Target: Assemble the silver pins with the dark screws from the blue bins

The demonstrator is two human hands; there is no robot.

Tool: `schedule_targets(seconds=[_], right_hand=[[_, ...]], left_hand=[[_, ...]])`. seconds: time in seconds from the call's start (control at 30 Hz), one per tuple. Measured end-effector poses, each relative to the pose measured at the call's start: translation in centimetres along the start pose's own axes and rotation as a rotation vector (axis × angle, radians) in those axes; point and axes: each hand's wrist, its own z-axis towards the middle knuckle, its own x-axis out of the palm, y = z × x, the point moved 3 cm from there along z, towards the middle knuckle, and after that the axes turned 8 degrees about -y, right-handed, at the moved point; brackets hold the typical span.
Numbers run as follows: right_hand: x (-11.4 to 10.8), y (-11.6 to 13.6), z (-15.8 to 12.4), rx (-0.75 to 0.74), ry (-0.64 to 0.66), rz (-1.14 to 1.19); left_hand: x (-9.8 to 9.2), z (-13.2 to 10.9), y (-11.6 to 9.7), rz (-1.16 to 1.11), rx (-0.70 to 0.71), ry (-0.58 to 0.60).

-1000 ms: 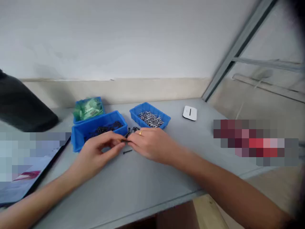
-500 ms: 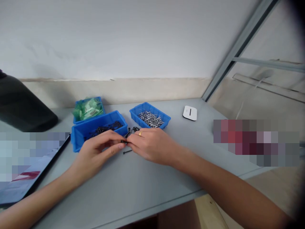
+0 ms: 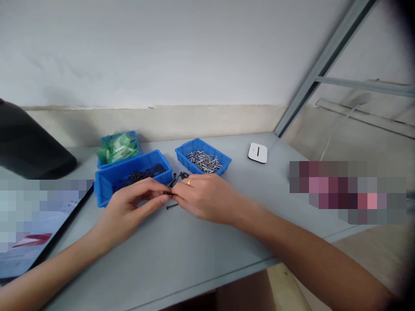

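My left hand (image 3: pixel 129 211) and my right hand (image 3: pixel 204 196) meet fingertip to fingertip over the grey table (image 3: pixel 201 250). Both pinch a small black screw (image 3: pixel 167 192) between them. My right hand wears a gold ring. One loose black screw (image 3: pixel 172 206) lies on the table just below the fingertips, and a few more black screws (image 3: pixel 178 176) lie behind my right hand. A blue bin of black screws (image 3: pixel 131 177) stands just beyond my left hand.
A blue bin of silver nails (image 3: pixel 203 156) sits behind my right hand. Another blue bin holding green packets (image 3: pixel 118 147) stands at the back left. A white device (image 3: pixel 257 153) lies to the right. A dark object (image 3: pixel 29 147) and a printed sheet (image 3: pixel 35 233) are at left.
My left fingers have closed in to meet my right fingertips on the screw. Otherwise the hands hold their place.
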Motion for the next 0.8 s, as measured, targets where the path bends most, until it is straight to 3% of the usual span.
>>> schedule_targets(seconds=[0.8], right_hand=[[-0.08,-0.07,0.03,-0.032,-0.006,0.007]], left_hand=[[-0.09,0.04,-0.04,0.000,-0.027,0.010]])
